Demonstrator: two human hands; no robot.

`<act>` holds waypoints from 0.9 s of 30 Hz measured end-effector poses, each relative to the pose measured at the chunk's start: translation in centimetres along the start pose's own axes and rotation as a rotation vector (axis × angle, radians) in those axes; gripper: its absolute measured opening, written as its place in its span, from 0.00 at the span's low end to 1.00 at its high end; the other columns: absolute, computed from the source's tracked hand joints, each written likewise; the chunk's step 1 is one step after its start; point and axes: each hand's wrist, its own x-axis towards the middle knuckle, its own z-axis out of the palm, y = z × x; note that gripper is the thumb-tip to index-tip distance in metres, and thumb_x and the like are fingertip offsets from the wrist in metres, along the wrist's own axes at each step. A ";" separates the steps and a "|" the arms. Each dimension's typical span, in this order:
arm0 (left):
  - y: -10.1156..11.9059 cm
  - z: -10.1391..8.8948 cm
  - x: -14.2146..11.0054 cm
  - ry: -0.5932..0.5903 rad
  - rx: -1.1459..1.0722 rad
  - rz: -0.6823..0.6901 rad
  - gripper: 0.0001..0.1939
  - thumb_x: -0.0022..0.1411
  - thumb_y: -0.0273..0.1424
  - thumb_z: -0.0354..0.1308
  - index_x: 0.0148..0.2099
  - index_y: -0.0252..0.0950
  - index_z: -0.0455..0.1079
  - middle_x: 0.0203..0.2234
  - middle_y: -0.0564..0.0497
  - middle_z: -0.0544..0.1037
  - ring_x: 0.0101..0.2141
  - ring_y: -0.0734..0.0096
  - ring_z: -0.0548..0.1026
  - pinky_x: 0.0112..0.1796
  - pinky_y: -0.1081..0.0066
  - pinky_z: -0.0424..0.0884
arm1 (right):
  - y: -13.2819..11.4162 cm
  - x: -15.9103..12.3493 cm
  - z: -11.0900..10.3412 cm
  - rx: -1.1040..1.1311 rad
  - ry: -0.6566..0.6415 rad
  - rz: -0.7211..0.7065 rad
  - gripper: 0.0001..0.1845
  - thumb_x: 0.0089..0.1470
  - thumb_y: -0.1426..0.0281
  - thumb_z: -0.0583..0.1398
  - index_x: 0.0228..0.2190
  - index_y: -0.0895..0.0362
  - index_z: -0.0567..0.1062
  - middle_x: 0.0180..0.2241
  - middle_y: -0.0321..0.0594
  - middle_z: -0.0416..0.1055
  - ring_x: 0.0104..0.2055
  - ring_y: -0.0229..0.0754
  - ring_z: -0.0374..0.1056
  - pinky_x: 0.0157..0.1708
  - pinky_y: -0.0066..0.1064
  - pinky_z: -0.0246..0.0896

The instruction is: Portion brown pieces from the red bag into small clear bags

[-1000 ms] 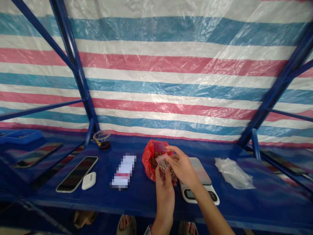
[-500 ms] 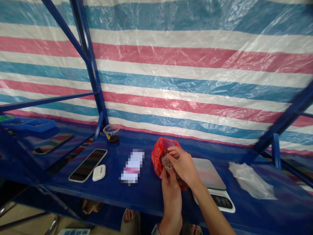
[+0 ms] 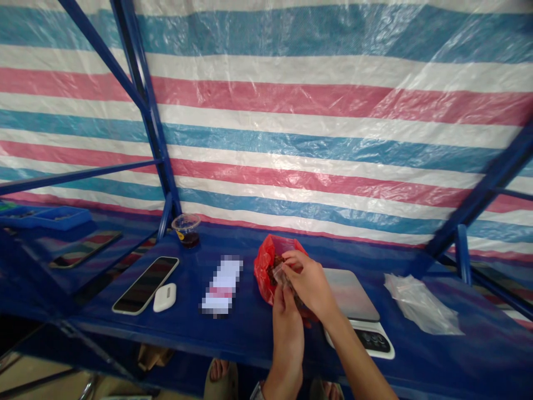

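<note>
A blue worktop [image 3: 437, 355] stands before a striped tarpaulin [image 3: 266, 111]. The hands have barely shifted over the last moment. The right hand [image 3: 310, 283] pinches a small clear bag [image 3: 283, 276] at the mouth of a red plastic bag [image 3: 263, 266], and the left hand [image 3: 286, 339] grips its lower part; brown pieces [image 3: 275, 268] lie inside the red bag. Right of the red bag: a kitchen scale [image 3: 353, 305], then a crumpled clear plastic bag [image 3: 420, 305]. Left of it: a blurred paper [image 3: 220, 286], a white earbud case [image 3: 164, 297], a phone [image 3: 145, 285], and, farther back, a plastic cup [image 3: 186, 230] of dark liquid.
</note>
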 end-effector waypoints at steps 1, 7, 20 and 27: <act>-0.1 0.0 0.1 0.007 -0.012 0.000 0.36 0.64 0.57 0.54 0.61 0.32 0.65 0.21 0.53 0.77 0.15 0.70 0.73 0.18 0.73 0.65 | 0.1 0.0 0.0 -0.001 0.002 -0.002 0.12 0.55 0.69 0.59 0.40 0.52 0.79 0.37 0.38 0.82 0.37 0.43 0.78 0.39 0.33 0.71; -0.5 -0.3 0.4 0.023 0.045 0.013 0.37 0.67 0.58 0.48 0.61 0.31 0.66 0.19 0.51 0.77 0.15 0.67 0.73 0.17 0.72 0.63 | 0.1 -0.2 -0.1 0.027 0.031 -0.014 0.11 0.55 0.67 0.61 0.40 0.53 0.79 0.38 0.39 0.82 0.38 0.44 0.78 0.42 0.36 0.72; 2.8 -0.5 -2.2 -0.017 0.563 0.528 0.27 0.76 0.43 0.44 0.72 0.46 0.58 0.69 0.44 0.64 0.69 0.57 0.59 0.68 0.52 0.55 | 0.2 -3.3 -4.5 0.408 0.102 -0.078 0.19 0.53 0.56 0.69 0.42 0.54 0.77 0.37 0.42 0.81 0.41 0.45 0.78 0.46 0.34 0.74; 3.0 -0.8 -2.0 -0.110 0.650 0.713 0.22 0.74 0.40 0.51 0.67 0.47 0.65 0.61 0.44 0.71 0.64 0.56 0.64 0.65 0.48 0.57 | 0.6 -4.4 -6.4 0.328 0.125 -0.152 0.15 0.57 0.59 0.68 0.43 0.53 0.78 0.37 0.40 0.80 0.40 0.42 0.77 0.44 0.31 0.73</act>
